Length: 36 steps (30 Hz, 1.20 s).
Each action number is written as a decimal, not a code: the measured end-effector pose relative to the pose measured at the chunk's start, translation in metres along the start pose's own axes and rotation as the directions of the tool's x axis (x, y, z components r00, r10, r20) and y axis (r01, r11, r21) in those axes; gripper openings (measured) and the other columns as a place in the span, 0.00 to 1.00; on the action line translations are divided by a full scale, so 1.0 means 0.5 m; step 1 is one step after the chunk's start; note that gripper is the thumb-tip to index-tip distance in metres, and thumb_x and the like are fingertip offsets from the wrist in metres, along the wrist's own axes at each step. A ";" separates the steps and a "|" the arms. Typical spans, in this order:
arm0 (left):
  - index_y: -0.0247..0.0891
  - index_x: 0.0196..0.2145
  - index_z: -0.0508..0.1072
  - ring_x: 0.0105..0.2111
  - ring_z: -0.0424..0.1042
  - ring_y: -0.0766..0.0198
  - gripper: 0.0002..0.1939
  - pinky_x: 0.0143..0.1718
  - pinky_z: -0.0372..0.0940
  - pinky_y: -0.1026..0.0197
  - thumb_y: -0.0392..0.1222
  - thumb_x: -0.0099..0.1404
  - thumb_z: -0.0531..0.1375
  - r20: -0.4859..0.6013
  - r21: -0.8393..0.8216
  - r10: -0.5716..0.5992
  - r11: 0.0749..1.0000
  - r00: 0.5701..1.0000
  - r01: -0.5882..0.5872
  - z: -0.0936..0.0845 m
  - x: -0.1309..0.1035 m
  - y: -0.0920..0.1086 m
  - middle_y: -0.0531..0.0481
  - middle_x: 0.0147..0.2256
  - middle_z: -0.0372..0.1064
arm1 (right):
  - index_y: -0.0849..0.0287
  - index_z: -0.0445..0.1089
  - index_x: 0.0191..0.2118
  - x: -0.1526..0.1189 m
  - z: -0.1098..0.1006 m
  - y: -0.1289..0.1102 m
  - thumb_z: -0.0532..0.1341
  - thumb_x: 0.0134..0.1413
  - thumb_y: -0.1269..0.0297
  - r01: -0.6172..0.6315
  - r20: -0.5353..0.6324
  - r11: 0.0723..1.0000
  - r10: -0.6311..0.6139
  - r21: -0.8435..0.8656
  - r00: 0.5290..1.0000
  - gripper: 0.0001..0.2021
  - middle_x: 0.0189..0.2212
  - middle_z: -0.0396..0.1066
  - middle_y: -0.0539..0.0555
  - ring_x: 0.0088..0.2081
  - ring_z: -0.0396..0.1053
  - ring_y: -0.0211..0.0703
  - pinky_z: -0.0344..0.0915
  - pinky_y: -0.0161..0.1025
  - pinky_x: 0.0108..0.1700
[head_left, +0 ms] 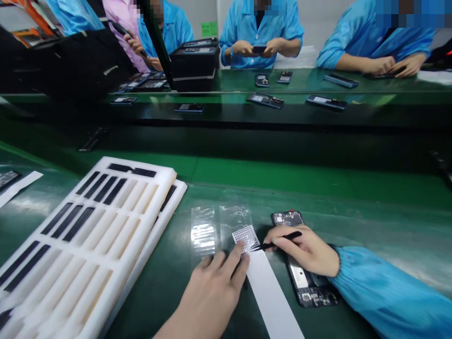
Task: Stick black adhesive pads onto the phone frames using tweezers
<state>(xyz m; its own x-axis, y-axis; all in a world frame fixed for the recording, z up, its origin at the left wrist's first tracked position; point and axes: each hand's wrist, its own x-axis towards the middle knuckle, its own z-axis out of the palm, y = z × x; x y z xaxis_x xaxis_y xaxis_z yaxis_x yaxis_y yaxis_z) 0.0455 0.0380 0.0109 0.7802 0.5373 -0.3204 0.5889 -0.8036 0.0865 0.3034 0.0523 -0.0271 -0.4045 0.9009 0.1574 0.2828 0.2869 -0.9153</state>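
Observation:
My right hand [305,249] grips black tweezers [287,238], whose tips touch the lower edge of a small white sheet with a grid of dots [245,235]. Stretched out flat, my left hand [215,292] rests its fingertips on that sheet's lower left edge. Below the dotted sheet a long white paper strip [271,296] runs toward me. An opened phone [300,278] with its circuit boards showing lies under and beside my right hand, which hides its middle. Two clear plastic films [235,219] lie just beyond my left hand.
On the left, stacked white foam trays [169,207] hold black strips in some slots. Across the green bench a raised shelf carries several phones [266,100] and a black bin [194,63]. Co-workers in blue [261,28] sit behind it, some handling phones.

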 end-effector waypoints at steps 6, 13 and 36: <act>0.33 0.65 0.59 0.46 0.74 0.49 0.41 0.38 0.76 0.48 0.20 0.53 0.47 0.001 0.050 0.021 0.999 1.000 -0.021 0.015 0.003 -0.005 0.43 0.67 0.53 | 0.57 0.73 0.45 -0.006 -0.002 0.012 0.55 0.68 0.66 0.036 0.045 0.996 -0.032 -0.082 0.998 0.09 0.38 0.79 0.54 0.39 0.78 0.40 0.72 0.34 0.43; 0.32 0.64 0.62 0.41 0.74 0.51 0.36 0.34 0.76 0.50 0.23 0.57 0.48 -0.064 0.050 0.028 0.998 0.998 -0.025 0.027 0.003 -0.006 0.43 0.67 0.52 | 0.57 0.73 0.47 -0.002 -0.008 0.013 0.56 0.68 0.69 0.070 0.103 0.995 -0.063 -0.066 0.993 0.09 0.39 0.78 0.54 0.41 0.76 0.40 0.71 0.35 0.43; 0.32 0.61 0.67 0.39 0.76 0.54 0.38 0.32 0.76 0.53 0.22 0.52 0.49 -0.170 0.049 0.010 0.999 0.985 -0.001 0.025 0.006 0.000 0.44 0.65 0.59 | 0.60 0.73 0.47 0.004 0.009 -0.045 0.55 0.67 0.73 0.035 0.055 0.988 -0.026 -0.154 0.998 0.11 0.39 0.79 0.53 0.41 0.76 0.37 0.71 0.31 0.44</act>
<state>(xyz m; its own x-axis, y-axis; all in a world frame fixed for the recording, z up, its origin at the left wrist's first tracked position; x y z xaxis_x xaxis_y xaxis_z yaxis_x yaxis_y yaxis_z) 0.0455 0.0363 -0.0019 0.8103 0.5653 -0.1545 0.5769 -0.8158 0.0401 0.2924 0.0462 -0.0078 -0.4591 0.8737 0.1609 0.3989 0.3646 -0.8414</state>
